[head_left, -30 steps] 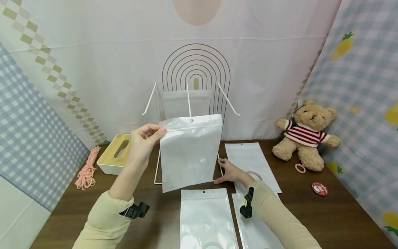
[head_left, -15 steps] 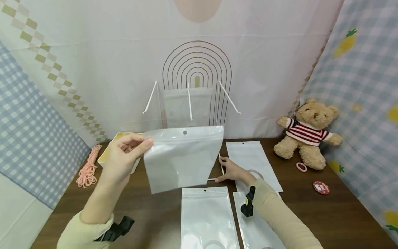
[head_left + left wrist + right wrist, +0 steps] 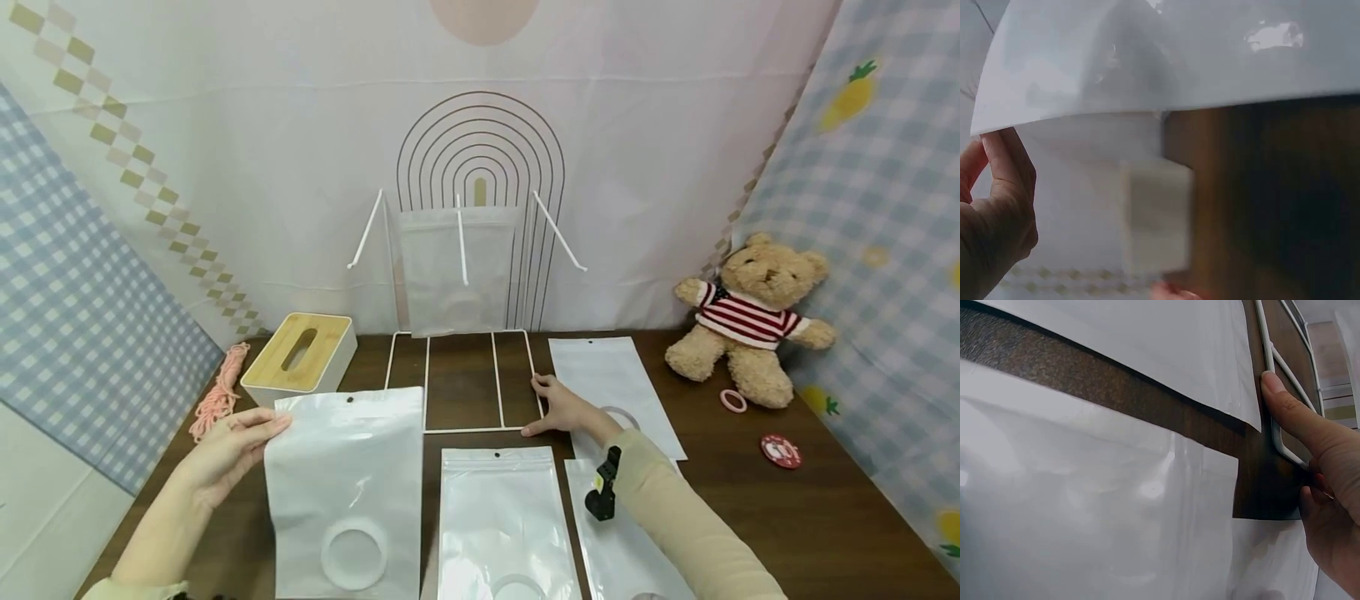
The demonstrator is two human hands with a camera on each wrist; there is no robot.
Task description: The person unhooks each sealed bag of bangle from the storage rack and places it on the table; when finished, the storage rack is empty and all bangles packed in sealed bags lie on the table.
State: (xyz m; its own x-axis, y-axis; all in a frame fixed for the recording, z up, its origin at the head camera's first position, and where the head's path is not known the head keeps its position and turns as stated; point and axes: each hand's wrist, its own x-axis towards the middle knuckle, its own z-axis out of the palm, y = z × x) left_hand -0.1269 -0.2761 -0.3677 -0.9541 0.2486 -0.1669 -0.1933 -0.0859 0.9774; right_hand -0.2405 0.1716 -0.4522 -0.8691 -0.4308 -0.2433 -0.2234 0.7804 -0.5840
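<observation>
- Above the left front of the table (image 3: 795, 525), a white bag (image 3: 345, 475) is held up; whether its lower edge touches wood I cannot tell.
- The left hand (image 3: 221, 454) pinches it near the top-left corner; a level hold should limit creasing.
- The right hand (image 3: 558, 408) grips the base corner of the wire rack (image 3: 462, 242); firm pressure there should prevent sliding.
- Just beside, another bag (image 3: 502, 517) lies flat.

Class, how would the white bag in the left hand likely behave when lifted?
The white bag probably bends easily: its edge curves near where the left hand pinches it. Its glossy sheen suggests it may slip. Looking thin and flat, it is likely light.
</observation>
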